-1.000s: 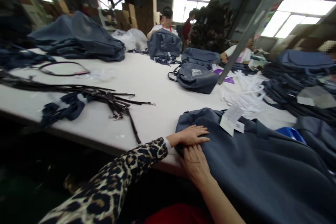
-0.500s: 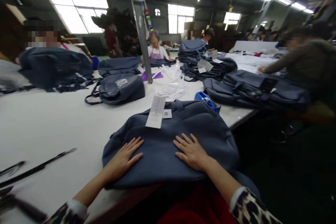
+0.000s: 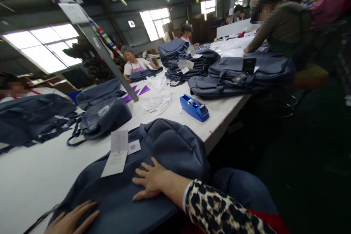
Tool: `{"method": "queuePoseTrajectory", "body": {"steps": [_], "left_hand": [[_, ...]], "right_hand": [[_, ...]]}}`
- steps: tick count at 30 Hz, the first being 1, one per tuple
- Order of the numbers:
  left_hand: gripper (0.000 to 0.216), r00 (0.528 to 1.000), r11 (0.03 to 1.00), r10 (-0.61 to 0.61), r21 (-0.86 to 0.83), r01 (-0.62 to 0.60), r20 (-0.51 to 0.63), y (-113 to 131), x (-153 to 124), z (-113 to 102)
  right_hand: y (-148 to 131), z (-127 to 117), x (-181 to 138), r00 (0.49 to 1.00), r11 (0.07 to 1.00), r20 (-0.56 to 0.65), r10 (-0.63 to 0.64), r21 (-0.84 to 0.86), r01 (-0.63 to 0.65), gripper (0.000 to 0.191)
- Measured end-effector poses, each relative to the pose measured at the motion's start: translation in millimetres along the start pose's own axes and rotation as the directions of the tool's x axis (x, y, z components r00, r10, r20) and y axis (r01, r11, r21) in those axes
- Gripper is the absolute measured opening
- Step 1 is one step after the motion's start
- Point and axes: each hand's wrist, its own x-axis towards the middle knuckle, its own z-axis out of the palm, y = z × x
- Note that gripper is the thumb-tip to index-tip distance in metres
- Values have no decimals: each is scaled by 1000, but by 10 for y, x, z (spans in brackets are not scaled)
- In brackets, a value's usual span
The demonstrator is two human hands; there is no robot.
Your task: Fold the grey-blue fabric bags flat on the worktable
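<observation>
two hands are lying flat on one dark blue backpack (image 3: 170, 150), which is sprawling over the near edge of the white table (image 3: 41, 175) in the lower middle of the frame. the right hand (image 3: 149, 181), coming out of a leopard-print sleeve (image 3: 219, 208), is pressing palm down on the middle of the bag. its fingers are stretching out, slightly spread, and gripping nothing. the left hand (image 3: 74, 221) is showing only partly at the bottom left edge (four fingers are in view, the rest is cut off). those fingers are lying straight and open on the near end of the same bag, closing on nothing.

two paper tags are resting on the bag just above the right hand: one long white tag (image 3: 116, 153) and one small square tag (image 3: 134, 147) touching its right side. one blue tape dispenser (image 3: 194, 108) is sitting on the table to the upper right of the backpack, near it but apart. one loose heap of white strips (image 3: 159, 98) is lying left of the dispenser, beside the foot of one slanting grey pole (image 3: 109, 62).

one more backpack (image 3: 105, 117) of the same colour is slumping left of centre, and one larger bag (image 3: 30, 117) is lying at the left edge. one stack of folded bags (image 3: 189, 65) is standing at upper centre, with flat bags (image 3: 241, 75) lying to its right. at least four other people are sitting or standing around the table. one of them, in an olive top (image 3: 285, 25), is leaning over it at the upper right.
</observation>
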Motion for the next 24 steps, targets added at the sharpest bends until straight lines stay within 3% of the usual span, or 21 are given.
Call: {"method": "queuePoseTrajectory", "body": {"steps": [2,4,7,10,13,15,16,17,18,19,20,21,22,24], "left_hand": [[51,992,995,65,-69,-73,-104,653,215,-289],[50,951,951,235,-154,-268,-203,1385,542,-440],[49,860,861,468,-116,-495,-202,2206,1144,-324],[55,861,863,490,-67,-501,-133,2468,1606,62],[57,860,868,483,-42,-495,-165,2362,1825,399],[58,846,859,494,-36,-510,-202,2255,1874,498],[59,839,853,502,-37,-520,-210,2219,1880,512],[59,834,849,508,-40,-527,-213,2199,1879,511],[59,831,846,512,-44,-532,-217,2193,1874,499],[60,829,843,514,-49,-535,-221,2199,1869,481],[60,828,842,513,-53,-536,-226,2210,1865,461],[61,829,842,510,-60,-535,-229,2221,1862,441],[61,830,842,508,-71,-535,-229,2225,1863,424],[60,831,837,510,-94,-539,-222,2194,1877,402]], "right_hand": [[19,1,-28,1000,1000,-24,-8,20,9,75],[52,2,-51,999,1000,-49,-7,27,8,75],[66,11,-30,998,1000,-59,-15,3,16,74],[-43,3,-4,998,999,-59,18,-31,-20,71],[-246,-113,-201,998,997,-46,44,-65,-47,59],[-349,-256,-570,986,998,-157,-57,-18,55,44],[-360,-329,-817,929,990,-355,-104,50,130,40],[-334,-393,-1085,839,983,-542,-53,121,141,43],[-268,-435,-1349,697,971,-703,140,237,44,46],[-169,-449,-1588,481,931,-806,345,359,-66,42],[-49,-430,-1783,219,848,-819,530,507,-157,38],[73,-380,-1919,90,749,-748,657,636,-183,42],[181,-311,-1992,64,657,-656,752,737,-160,47],[305,-172,-1957,134,533,-521,843,842,-82,52]]}}
